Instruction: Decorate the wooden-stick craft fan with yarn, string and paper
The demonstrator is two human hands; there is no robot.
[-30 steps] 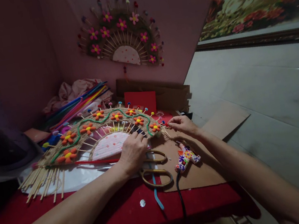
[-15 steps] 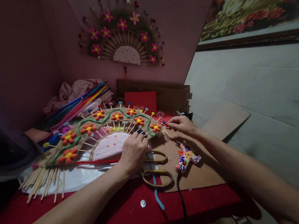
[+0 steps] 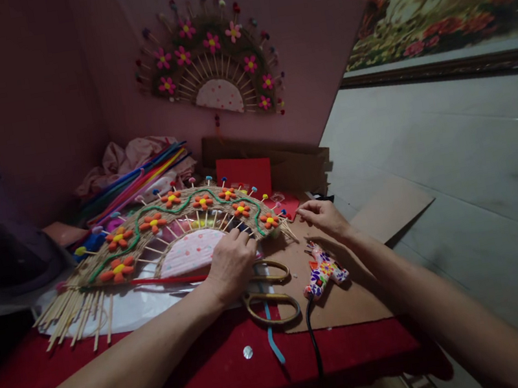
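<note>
A half-round craft fan (image 3: 187, 205) wrapped in twine, with orange pipe-cleaner flowers (image 3: 118, 237), a wavy green strip and stick tips in small coloured pom-poms, lies across the table. My left hand (image 3: 234, 263) grips its inner edge beside the white dotted centre (image 3: 190, 254), its fingertips partly hidden. Just off the fan's right end, my right hand (image 3: 326, 219) is closed in a pinch; what it holds, if anything, is too small to make out. Thin wooden sticks (image 3: 76, 315) poke out at the fan's left end.
Brass-handled scissors (image 3: 282, 308) lie near my left wrist. A patterned glue gun (image 3: 323, 270) with a black cord rests on cardboard (image 3: 355, 306). Pipe cleaners (image 3: 148, 179) are heaped behind. Another finished fan (image 3: 212, 57) hangs on the pink board.
My right hand has shifted slightly to the right, away from the fan's end. My left hand and the fan have stayed put.
</note>
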